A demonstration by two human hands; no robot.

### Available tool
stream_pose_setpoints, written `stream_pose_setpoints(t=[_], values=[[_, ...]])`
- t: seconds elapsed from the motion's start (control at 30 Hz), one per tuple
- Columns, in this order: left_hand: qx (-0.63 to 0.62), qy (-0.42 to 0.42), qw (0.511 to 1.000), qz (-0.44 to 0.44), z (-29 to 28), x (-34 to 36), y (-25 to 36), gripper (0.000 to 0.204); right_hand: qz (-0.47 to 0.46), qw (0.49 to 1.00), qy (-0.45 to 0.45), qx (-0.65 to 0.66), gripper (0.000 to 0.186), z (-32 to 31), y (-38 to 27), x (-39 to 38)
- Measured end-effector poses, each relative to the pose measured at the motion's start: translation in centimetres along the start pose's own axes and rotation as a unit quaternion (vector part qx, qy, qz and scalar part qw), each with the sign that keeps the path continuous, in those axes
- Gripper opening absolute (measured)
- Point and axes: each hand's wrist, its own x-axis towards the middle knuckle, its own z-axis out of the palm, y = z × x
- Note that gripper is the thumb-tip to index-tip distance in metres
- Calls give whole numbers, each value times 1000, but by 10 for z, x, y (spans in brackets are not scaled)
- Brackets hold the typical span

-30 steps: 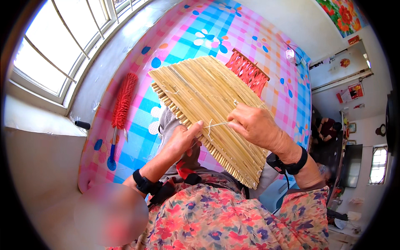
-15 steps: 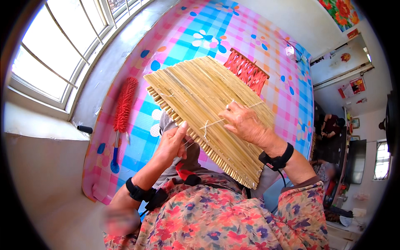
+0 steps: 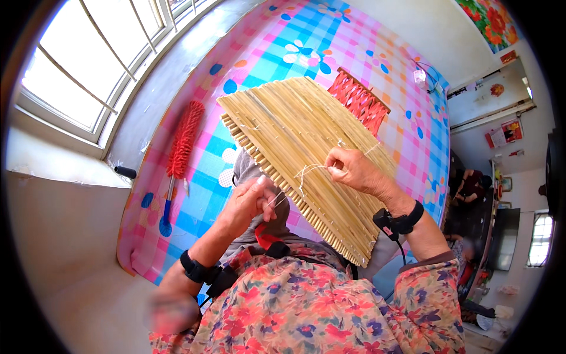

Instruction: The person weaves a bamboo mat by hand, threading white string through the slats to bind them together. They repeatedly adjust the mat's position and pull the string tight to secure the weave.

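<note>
A mat of pale stalks laid side by side lies tilted over my lap, its layered stalk ends along the near-left edge. Above its surface my right hand pinches a white thread, which curves loosely to a stitch near that edge. My left hand is just off the near-left edge, fingers curled, with thin thread strands at its fingertips. Rows of small white stitches and loose thread ends dot the mat. Whether a needle is in either hand is too small to tell.
A red fluffy duster with a blue handle lies left on the checked, flowered sheet. Beyond the mat is a rack of red woven strips. A barred window stands at left. Other people are far right.
My right hand has lifted slightly off the mat and drawn the thread into a loose curve. My left hand has moved off the mat's edge. The view has shifted a little.
</note>
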Motion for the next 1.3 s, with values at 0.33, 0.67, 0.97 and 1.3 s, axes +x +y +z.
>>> stream_pose_setpoints(t=[0.33, 0.67, 0.97, 1.3], values=[[68, 36, 996, -39, 9, 15, 7, 47, -106, 990, -20, -90, 19, -24, -19, -24], [275, 79, 953, -100, 25, 32, 24, 58, -189, 959, 49, -207, 12, -34, -52, -45], [197, 95, 974, -62, 28, 32, 21, 39, -76, 987, 113, -79, 13, -79, -83, -51], [114, 111, 987, 30, 30, 37, 1, 39, -136, 965, 129, -183, 10, -85, -94, -74]])
